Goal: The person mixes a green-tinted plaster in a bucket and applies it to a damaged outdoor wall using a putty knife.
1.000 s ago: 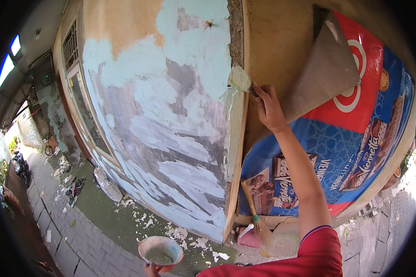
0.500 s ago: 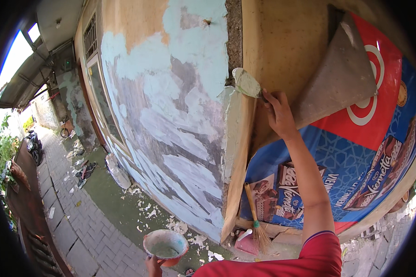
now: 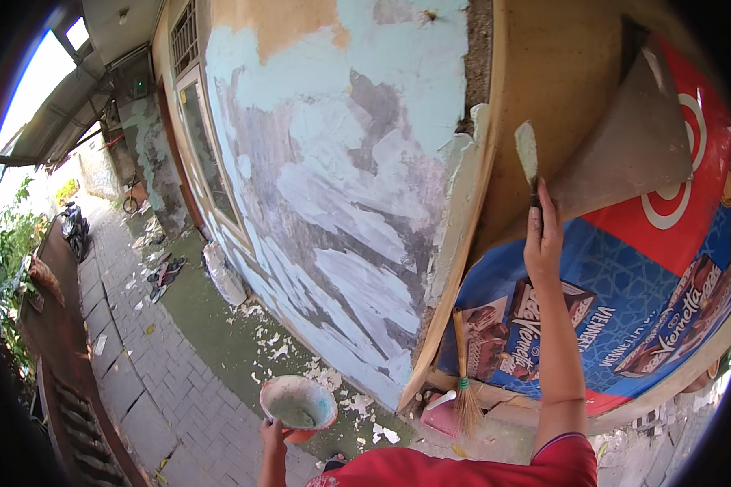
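Observation:
My right hand point(image 3: 544, 235) is closed round the dark handle of a putty knife point(image 3: 526, 150). Its blade points upward, coated with pale putty, and stands to the right of the wall corner, apart from it. Low on the left, my left hand point(image 3: 274, 434) grips the rim of an orange bucket point(image 3: 323, 390) with a whitish inside; some grey-green paste lies in it. Pale putty point(image 3: 455, 211) covers a strip along the corner edge, thick and ragged at its top. Above that strip the edge shows rough bare masonry point(image 3: 479, 61).
A patchy light-blue wall point(image 3: 333, 162) fills the middle. Right of the corner hangs a blue and red banner point(image 3: 625, 260), its flap folded over. A broom point(image 3: 464, 390) and pink dustpan point(image 3: 440, 415) stand at the wall's foot. Flakes litter the paving; a brown railing point(image 3: 57, 325) runs along the left.
The putty knife has come away from the corner edge to the right, and its blade has turned more upright. The view has shifted, and my left hand still grips the bucket.

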Tool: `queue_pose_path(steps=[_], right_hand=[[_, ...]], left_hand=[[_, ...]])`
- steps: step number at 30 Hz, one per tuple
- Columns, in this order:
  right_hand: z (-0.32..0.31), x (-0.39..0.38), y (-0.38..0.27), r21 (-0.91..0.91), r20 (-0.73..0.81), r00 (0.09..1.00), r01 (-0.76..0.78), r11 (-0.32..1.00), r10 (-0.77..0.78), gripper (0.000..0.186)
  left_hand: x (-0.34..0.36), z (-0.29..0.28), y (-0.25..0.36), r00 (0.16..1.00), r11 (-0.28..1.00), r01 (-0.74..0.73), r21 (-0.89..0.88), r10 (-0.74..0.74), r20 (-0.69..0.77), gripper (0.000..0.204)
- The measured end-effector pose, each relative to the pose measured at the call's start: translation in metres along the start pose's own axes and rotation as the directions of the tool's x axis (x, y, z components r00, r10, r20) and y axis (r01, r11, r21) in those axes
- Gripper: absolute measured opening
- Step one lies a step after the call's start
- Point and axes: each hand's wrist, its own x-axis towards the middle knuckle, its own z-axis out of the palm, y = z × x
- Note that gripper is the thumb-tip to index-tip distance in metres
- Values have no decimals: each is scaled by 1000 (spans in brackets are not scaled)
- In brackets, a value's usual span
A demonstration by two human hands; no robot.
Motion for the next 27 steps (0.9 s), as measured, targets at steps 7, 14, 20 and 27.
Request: queue_pose_path(steps=[7, 14, 20, 27], right_hand=[[11, -30, -86, 466, 93, 924, -370, 804, 371, 50], [85, -19, -171, 347, -223, 862, -367, 863, 456, 50], [140, 32, -214, 35, -498, 786, -406, 913, 368, 47], [160, 60, -221, -119, -493, 755, -551, 826, 433, 47]], left_hand=[[30, -1, 21, 997, 1000, 8, 10, -9, 79, 41], [106, -18, 34, 925, 995, -86, 56, 59, 375, 36], [192, -32, 64, 840, 988, 153, -20, -119, 530, 45], [232, 7, 108, 710, 982, 129, 140, -190, 678, 44]])
